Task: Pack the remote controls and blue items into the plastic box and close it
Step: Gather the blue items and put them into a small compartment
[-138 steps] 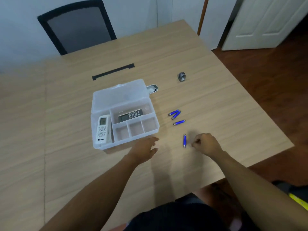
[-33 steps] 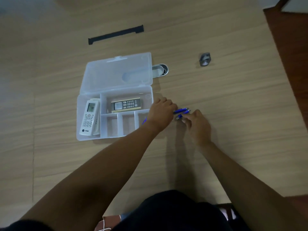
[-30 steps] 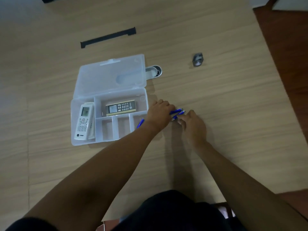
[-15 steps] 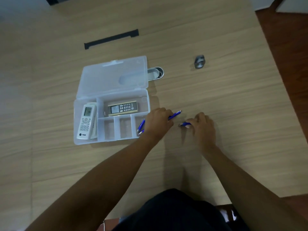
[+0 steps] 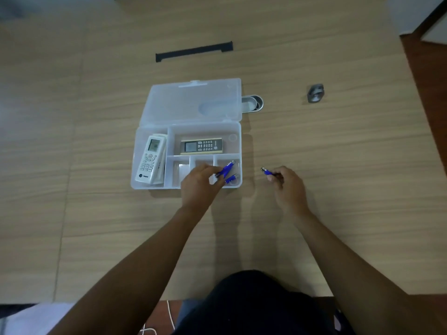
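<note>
A clear plastic compartment box (image 5: 145, 187) lies open on your light wooden table (image 5: 338, 165), its lid (image 5: 193, 102) folded flat away from you. In its tall left compartment sits a white remote control (image 5: 151, 158) with a small screen and a dark logo too blurred to read. A dark, gold-edged remote control (image 5: 201, 146) lies crosswise in the upper compartment. Your left hand (image 5: 197, 184) pinches blue pen-like sticks (image 5: 226, 170) over the lower right compartment. Right of the box, your right hand (image 5: 289, 187) grips another blue stick (image 5: 268, 172) above the table.
</note>
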